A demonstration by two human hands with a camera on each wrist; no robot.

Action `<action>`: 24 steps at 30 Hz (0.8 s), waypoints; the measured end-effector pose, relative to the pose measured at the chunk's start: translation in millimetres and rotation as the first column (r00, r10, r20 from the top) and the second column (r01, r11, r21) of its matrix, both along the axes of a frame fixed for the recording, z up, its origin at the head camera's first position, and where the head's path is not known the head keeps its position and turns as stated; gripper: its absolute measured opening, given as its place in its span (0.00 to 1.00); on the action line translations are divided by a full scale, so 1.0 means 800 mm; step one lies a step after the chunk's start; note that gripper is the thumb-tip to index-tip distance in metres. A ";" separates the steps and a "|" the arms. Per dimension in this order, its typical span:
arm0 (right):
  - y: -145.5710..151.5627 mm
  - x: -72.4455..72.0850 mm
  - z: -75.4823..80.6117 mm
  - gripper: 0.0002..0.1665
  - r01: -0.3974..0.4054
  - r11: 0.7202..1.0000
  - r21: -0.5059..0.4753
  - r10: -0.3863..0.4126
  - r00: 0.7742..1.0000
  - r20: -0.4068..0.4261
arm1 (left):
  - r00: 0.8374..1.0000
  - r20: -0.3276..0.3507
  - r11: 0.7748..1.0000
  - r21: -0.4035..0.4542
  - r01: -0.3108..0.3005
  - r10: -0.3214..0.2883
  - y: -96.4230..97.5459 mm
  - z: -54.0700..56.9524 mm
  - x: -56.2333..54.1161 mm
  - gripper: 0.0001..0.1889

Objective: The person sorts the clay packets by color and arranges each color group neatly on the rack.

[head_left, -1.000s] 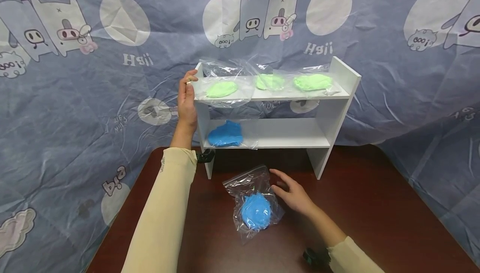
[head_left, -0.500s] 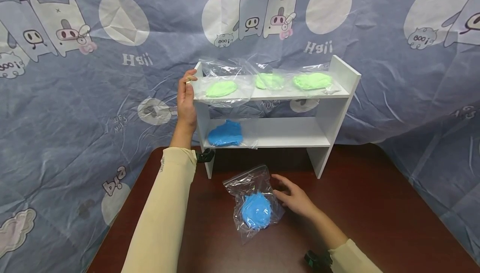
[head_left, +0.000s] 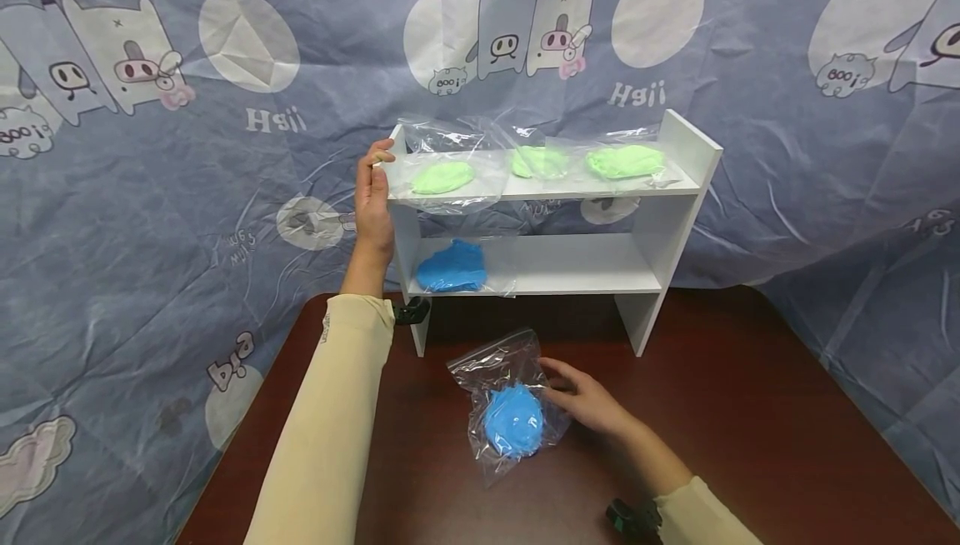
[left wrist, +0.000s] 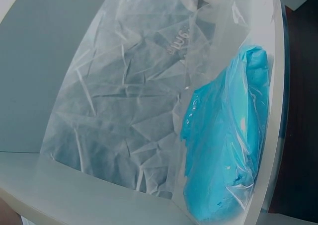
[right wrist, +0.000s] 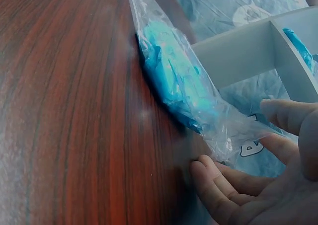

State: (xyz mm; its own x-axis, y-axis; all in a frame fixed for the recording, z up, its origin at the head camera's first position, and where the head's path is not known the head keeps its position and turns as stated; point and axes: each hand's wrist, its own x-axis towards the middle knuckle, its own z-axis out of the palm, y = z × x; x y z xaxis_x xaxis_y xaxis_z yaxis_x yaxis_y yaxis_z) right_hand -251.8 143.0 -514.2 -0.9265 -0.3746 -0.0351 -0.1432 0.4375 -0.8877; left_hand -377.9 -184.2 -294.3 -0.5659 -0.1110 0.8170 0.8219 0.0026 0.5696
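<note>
My left hand (head_left: 374,203) grips the left side panel of a white two-tier shelf (head_left: 585,266), fingers over its top edge and thumb in front. A clear zip bag (head_left: 501,359) with a crumpled blue wad (head_left: 513,422) inside lies on the table. Beside its right edge is my right hand (head_left: 588,399), fingers spread and loosely bent, thumb apart from them. In the right wrist view, the bag's clear edge (right wrist: 238,128) reaches between thumb and fingers (right wrist: 213,178) without a pinch on it.
Several clear bags with light green wads (head_left: 624,162) lie along the top tier. Another bagged blue wad (head_left: 452,267) sits at the left of the lower tier. The dark wooden table (head_left: 750,412) runs under the shelf, with a patterned blue cloth (head_left: 337,45) behind.
My right hand has shifted slightly down along the bag's right edge, its fingers drawing a little closer together. The left hand keeps its grip on the shelf, and the bag stays in place.
</note>
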 end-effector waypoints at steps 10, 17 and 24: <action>0.000 0.001 0.000 0.29 -0.024 0.999 -0.035 0.025 0.999 0.035 | 1.000 -0.002 1.000 -0.004 -0.005 0.005 0.000 -0.001 0.001 0.17; 0.001 0.002 -0.004 0.21 -0.003 0.999 -0.047 0.005 0.998 0.058 | 1.000 0.021 1.000 0.007 0.009 -0.009 0.002 0.003 0.008 0.20; 0.002 0.004 -0.007 0.21 -0.014 0.993 -0.120 0.023 0.997 0.071 | 1.000 0.023 1.000 0.003 0.016 -0.016 0.010 0.017 0.033 0.20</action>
State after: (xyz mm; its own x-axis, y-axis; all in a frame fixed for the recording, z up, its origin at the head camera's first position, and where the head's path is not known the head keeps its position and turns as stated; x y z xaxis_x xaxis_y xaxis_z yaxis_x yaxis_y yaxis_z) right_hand -248.6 144.4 -520.0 -0.9161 -0.3971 -0.0559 -0.0837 0.3256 -0.9418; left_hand -351.6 -176.2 -280.5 -0.5865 -0.1038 0.8032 0.8083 -0.0118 0.5887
